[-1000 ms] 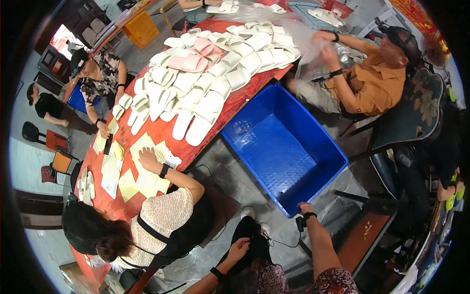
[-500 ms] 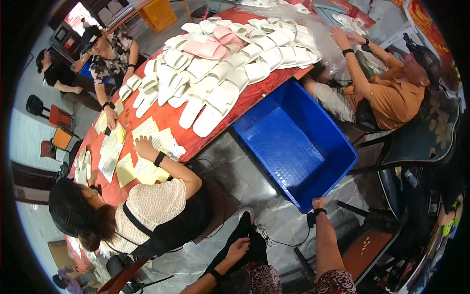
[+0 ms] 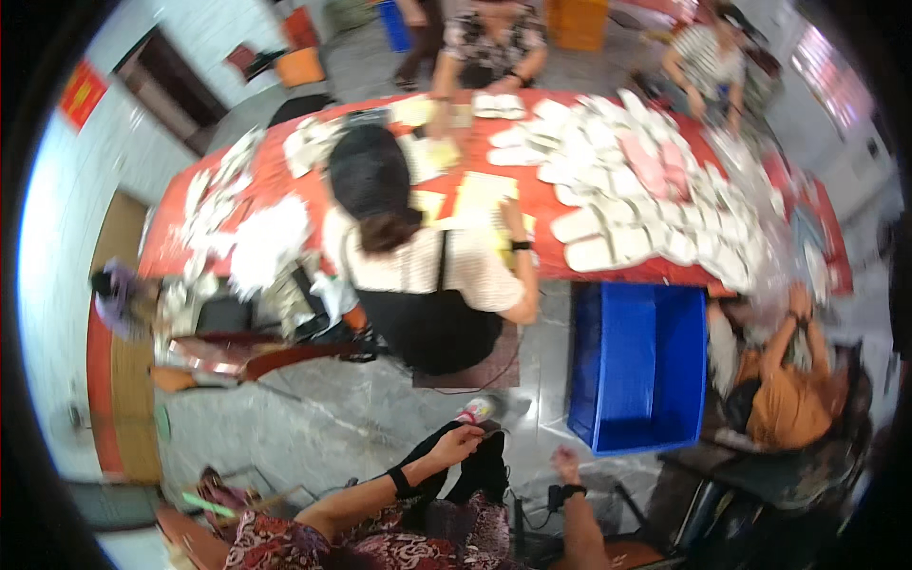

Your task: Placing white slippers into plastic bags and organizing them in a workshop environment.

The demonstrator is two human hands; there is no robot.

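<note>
The right hand [image 3: 566, 463] is near the blue plastic bin [image 3: 585, 370] on the floor [image 3: 361, 410] by the red counter [image 3: 271, 166]; the left hand [image 3: 458, 446] is over a black trouser leg [image 3: 483, 470]. I cannot tell whether fingers are open or closed.

The wearer's garment [image 3: 418, 551] is printed in swirling shapes of deep red and pale cream on a dark ground, and its left sleeve [image 3: 271, 543], cut short, carries the same busy pattern. Below it come plain black trousers [image 3: 478, 472] and a pale shoe [image 3: 478, 410] with pinkish-red patches (too blurred for the design to be made out). The left hand [image 3: 461, 446] and the right hand [image 3: 565, 462] are bare, each with a black band [image 3: 400, 482] at the wrist; beside the right one sits a small, dark, boxy unit [image 3: 555, 497], roughly rectangular
</note>
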